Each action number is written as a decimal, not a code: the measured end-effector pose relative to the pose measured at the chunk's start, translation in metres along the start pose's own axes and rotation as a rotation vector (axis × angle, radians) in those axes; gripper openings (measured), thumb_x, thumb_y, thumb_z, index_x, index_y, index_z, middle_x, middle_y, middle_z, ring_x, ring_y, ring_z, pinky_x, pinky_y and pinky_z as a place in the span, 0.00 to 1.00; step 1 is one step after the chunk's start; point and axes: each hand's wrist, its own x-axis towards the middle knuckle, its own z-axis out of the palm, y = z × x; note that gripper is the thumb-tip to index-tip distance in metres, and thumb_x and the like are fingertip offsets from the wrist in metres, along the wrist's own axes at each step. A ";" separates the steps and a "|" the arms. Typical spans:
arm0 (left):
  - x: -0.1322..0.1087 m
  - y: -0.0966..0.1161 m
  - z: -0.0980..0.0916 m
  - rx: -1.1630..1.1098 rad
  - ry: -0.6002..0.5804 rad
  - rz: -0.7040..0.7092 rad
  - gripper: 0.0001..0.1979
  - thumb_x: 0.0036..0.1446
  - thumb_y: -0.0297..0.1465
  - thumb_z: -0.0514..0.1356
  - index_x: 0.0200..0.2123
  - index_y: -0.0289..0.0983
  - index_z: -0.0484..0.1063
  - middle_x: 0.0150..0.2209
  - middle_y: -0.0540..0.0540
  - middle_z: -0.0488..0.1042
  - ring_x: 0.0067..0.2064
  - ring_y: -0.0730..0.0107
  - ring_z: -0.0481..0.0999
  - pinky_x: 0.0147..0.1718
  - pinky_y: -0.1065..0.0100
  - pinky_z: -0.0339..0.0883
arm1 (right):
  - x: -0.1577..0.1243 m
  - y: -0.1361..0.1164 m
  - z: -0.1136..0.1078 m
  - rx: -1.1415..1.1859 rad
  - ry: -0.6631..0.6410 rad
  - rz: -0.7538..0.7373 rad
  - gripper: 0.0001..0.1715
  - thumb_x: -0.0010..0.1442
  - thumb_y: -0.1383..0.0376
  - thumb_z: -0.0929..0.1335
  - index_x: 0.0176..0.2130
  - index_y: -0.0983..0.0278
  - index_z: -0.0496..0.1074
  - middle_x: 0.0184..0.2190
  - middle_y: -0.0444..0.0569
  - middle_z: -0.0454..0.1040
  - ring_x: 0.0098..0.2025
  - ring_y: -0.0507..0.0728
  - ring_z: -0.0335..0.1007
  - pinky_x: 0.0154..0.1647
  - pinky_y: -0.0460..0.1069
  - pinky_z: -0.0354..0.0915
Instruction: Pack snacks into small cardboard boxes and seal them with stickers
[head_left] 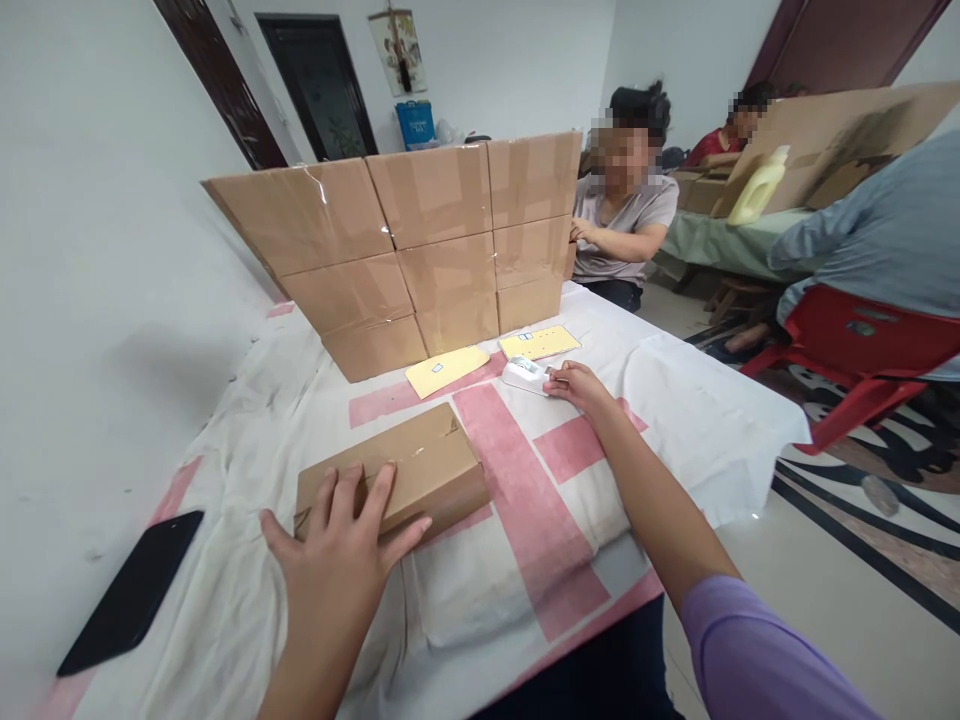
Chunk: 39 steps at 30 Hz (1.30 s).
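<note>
My left hand (341, 540) lies with its fingers spread over the near left end of a brown cardboard box (431, 460), touching its top. The box sits flat on the cloth-covered table. Farther off to the right, my right hand (576, 388) is closed in a pinch at the right end of a small white tape dispenser (525, 374), which rests on the cloth. The exact grip is hard to make out. Just behind the dispenser lie two flat yellow paper pieces: one with a rounded end (450, 370) and one rectangular with small dots (540, 343).
A wall of taped cardboard boxes (442, 245) stands along the table's far side. A black phone (131, 590) lies at the left edge. One person (626, 215) sits beyond the boxes. At right are a red chair (862, 350) and a yellow bottle (757, 190) on another table.
</note>
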 end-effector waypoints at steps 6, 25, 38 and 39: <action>0.000 0.000 0.002 0.036 0.033 0.019 0.28 0.65 0.51 0.54 0.61 0.42 0.69 0.62 0.32 0.70 0.59 0.41 0.71 0.63 0.27 0.32 | -0.003 0.003 0.000 0.020 0.016 0.031 0.23 0.49 0.75 0.74 0.27 0.60 0.55 0.24 0.44 0.73 0.29 0.56 0.80 0.33 0.48 0.79; 0.021 0.048 -0.049 0.007 -0.245 -0.131 0.29 0.59 0.39 0.63 0.63 0.38 0.69 0.44 0.33 0.72 0.43 0.47 0.72 0.39 0.54 0.65 | -0.135 -0.052 0.103 -0.105 -0.301 -0.137 0.17 0.50 0.60 0.77 0.27 0.63 0.68 0.37 0.51 0.82 0.19 0.50 0.73 0.21 0.46 0.71; -0.019 0.004 -0.010 -0.581 0.070 -0.023 0.25 0.59 0.42 0.61 0.59 0.41 0.73 0.54 0.40 0.76 0.51 0.52 0.69 0.50 0.52 0.60 | -0.213 -0.060 0.167 -0.554 -0.505 -0.055 0.17 0.47 0.59 0.79 0.24 0.63 0.70 0.17 0.43 0.74 0.13 0.50 0.67 0.13 0.43 0.60; -0.020 0.025 -0.009 -0.546 0.107 -0.114 0.24 0.61 0.43 0.60 0.58 0.40 0.74 0.52 0.39 0.76 0.49 0.51 0.69 0.48 0.51 0.60 | -0.212 -0.059 0.170 -0.569 -0.515 -0.062 0.18 0.46 0.59 0.79 0.24 0.63 0.70 0.16 0.42 0.72 0.13 0.50 0.67 0.13 0.43 0.60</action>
